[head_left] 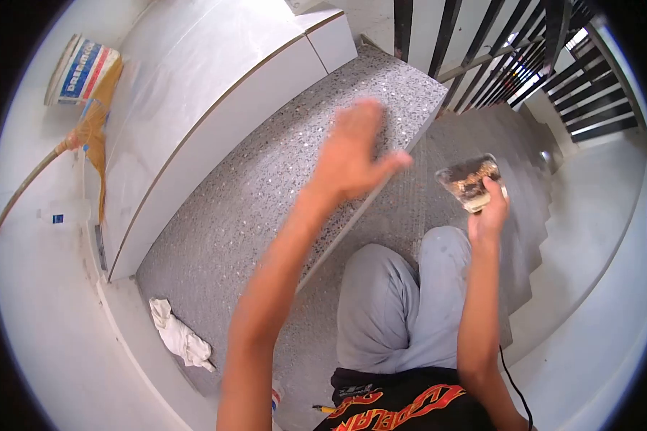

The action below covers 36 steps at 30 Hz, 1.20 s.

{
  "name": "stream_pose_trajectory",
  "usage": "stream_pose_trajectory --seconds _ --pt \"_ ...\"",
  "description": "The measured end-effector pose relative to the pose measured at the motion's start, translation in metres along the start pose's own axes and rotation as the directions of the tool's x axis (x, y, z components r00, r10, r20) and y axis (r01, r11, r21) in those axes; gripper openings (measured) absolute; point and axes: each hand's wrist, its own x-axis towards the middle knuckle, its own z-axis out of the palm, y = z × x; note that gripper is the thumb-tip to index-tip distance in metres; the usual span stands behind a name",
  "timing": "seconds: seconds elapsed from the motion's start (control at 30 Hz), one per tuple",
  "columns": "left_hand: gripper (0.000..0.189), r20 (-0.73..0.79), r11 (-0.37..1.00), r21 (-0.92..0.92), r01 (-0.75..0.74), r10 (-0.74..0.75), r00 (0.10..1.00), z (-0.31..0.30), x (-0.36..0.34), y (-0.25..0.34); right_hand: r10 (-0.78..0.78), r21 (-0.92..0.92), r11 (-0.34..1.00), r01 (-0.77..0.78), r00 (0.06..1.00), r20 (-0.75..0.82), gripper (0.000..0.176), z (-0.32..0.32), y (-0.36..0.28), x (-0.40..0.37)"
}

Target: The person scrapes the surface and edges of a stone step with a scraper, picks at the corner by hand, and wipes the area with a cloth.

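My left hand (pixel 351 154) is held out over the speckled terrazzo stair tread (pixel 266 158), blurred by motion, its thumb apart from the outstretched fingers. Nothing is in it. In my right hand (pixel 489 212) is a wide putty knife (pixel 473 179), gripped near the base with the thumb on top. Dark and tan smears cover its flared blade, which points up and away over the lower steps. Below it are my bent knees in grey trousers (pixel 381 302).
A crumpled white cloth (pixel 181 335) lies on the tread at lower left. A white bucket (pixel 86 70) and a straw broom (pixel 86 136) stand on the left. Black railings (pixel 474 43) line the far right, where steps (pixel 514 208) descend. A yellow-handled tool (pixel 324 409) lies beside me.
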Motion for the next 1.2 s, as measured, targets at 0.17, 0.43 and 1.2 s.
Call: stream_pose_trajectory --seconds 0.17,0.43,1.2 --pt "0.082 0.244 0.907 -0.418 0.051 0.058 0.968 -0.022 -0.034 0.014 0.070 -0.099 0.994 -0.055 0.985 0.158 0.029 0.021 -0.011 -0.019" --pt "0.083 0.010 0.973 -0.222 0.064 -0.063 0.998 -0.032 -0.051 0.023 0.233 -0.443 0.895 -0.045 0.895 0.380 0.021 0.139 0.020 -0.033" --pt "0.092 -0.105 0.985 -0.168 0.045 -0.063 0.993 -0.013 -0.040 -0.022 0.266 -0.405 0.906 -0.123 0.910 0.318 0.023 0.170 0.049 -0.016"
